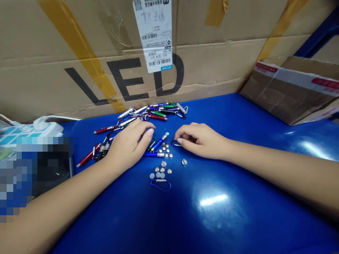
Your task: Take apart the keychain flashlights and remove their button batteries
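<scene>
Along the left edge: a white power strip (54, 129) with a white plug in it, partly blurred out below.
Left-hand pile: a red pen-shaped tube (87, 157) with a clip, and black tubes (102, 151) beside it, partly behind the forearm.
Back heap: silver, purple, green and red tubes (156, 108) with carabiners, lying at the foot of the LED carton (212, 67).
Left hand (129, 143): palm down at the heap's near side, fingers bent, thumb tip near the index tip; whether it grips anything, I cannot tell.
Blue tubes (159, 143): two, just right of the left hand.
Small parts: grey discs (158, 175), silver domed pieces (162, 169) and slotted caps (184, 162) on the blue tabletop (243, 218), with a loose blue carabiner (161, 180) nearest the viewer.
Right hand (200, 139): fingers curled, thumb and fingers closed on a dark-blue carabiner (176, 144), right of the tubes.
Right side: a brown box (280, 95) with a red-and-white strip.
</scene>
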A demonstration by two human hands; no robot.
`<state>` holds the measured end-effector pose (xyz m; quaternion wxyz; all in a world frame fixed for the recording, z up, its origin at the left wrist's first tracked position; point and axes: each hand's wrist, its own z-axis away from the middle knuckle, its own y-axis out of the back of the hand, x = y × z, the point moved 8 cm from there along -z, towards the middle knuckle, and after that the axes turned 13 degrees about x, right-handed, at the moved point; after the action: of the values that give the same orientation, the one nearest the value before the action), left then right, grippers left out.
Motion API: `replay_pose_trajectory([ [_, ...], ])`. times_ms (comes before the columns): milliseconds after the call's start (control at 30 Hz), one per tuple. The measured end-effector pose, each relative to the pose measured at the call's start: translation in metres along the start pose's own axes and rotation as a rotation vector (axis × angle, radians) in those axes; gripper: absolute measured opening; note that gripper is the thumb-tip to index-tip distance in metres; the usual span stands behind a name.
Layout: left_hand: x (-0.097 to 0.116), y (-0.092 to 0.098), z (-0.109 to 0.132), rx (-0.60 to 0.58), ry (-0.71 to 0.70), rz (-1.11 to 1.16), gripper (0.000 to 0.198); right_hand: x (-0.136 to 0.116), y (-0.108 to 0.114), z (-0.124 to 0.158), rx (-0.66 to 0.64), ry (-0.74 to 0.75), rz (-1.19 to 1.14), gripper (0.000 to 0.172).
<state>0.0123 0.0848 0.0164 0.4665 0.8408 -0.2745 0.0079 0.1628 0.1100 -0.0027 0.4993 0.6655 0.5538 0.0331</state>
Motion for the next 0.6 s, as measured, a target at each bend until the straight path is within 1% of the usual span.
replay_pose_trajectory([
  [167, -0.008, 0.021, 0.007, 0.121, -0.159, -0.024, 0.031, 0.001, 0.001, 0.001, 0.003, 0.001, -0.004, 0.014],
  [233, -0.018, 0.034, 0.013, 0.179, -0.197, -0.054, 0.030, 0.002, 0.001, 0.001, 0.009, 0.009, -0.022, 0.014],
  [300, -0.030, 0.046, 0.021, 0.197, -0.239, -0.100, 0.029, 0.002, 0.001, 0.001, 0.012, 0.008, -0.027, 0.014],
  [400, -0.048, 0.070, 0.030, 0.338, -0.283, -0.158, 0.037, 0.003, 0.001, 0.001, 0.004, 0.003, -0.035, 0.015],
  [433, -0.053, 0.074, 0.032, 0.350, -0.304, -0.173, 0.041, 0.002, 0.001, 0.001, 0.003, 0.004, -0.041, 0.015],
  [500, -0.063, 0.086, 0.035, 0.470, -0.290, -0.202, 0.049, 0.001, 0.001, 0.001, 0.002, 0.010, -0.050, 0.015],
  [567, -0.072, 0.091, 0.037, 0.525, -0.264, -0.230, 0.057, 0.001, 0.001, 0.001, 0.001, 0.017, -0.050, 0.015],
  [600, -0.079, 0.091, 0.035, 0.509, -0.217, -0.243, 0.062, 0.001, 0.000, 0.001, -0.002, 0.019, -0.047, 0.015],
])
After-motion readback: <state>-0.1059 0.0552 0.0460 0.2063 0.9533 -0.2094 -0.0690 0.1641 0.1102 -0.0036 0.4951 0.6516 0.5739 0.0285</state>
